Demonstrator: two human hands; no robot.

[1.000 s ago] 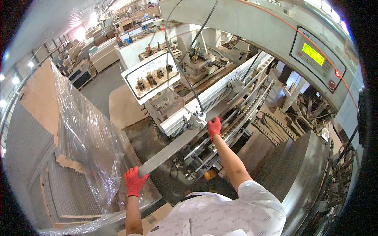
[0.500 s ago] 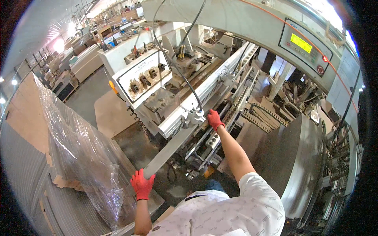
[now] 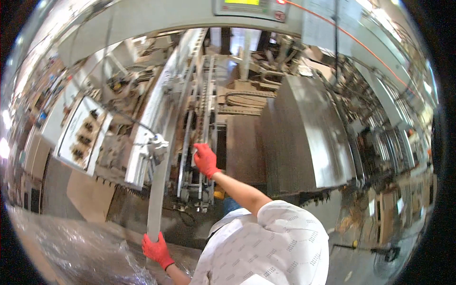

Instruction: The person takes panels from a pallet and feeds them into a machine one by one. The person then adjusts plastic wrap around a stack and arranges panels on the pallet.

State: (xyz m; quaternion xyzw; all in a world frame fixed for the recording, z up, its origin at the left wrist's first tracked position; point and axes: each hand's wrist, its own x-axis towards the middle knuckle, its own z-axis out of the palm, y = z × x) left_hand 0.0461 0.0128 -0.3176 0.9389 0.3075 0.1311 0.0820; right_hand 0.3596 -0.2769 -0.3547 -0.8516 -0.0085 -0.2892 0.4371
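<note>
The right hand (image 3: 205, 159) has moved clear of the narrow grey board (image 3: 155, 204). Half a second ago it was close beside the board, near the white clamp (image 3: 156, 145); now it is out to the right, over the metal rails (image 3: 187, 137), with a gap between glove and board. Its red-gloved fingers are loosely curled. I cannot tell whether it holds anything or touches the rails.

The left hand (image 3: 156, 249), also in a red glove, has stayed with the board, grasping its near end with the thumb on 1 side and the fingers on the other. From there the board runs away from the person, past the clamp and along the right side of the white beam (image 3: 137, 164). Whether it passes under the clamp or just beside it is too blurred to tell.

For the work in hand, this seems to leave only 1 of the 2 hands steadying the board, with the machine probably bearing its far part.

The view has also swung to the right. The stack of dark boards (image 3: 285, 142) now stands nearer the middle, the control box (image 3: 85, 135) with its dark knobs sits farther left, and the screen panel (image 3: 249, 9) is cut off by the upper edge.
</note>
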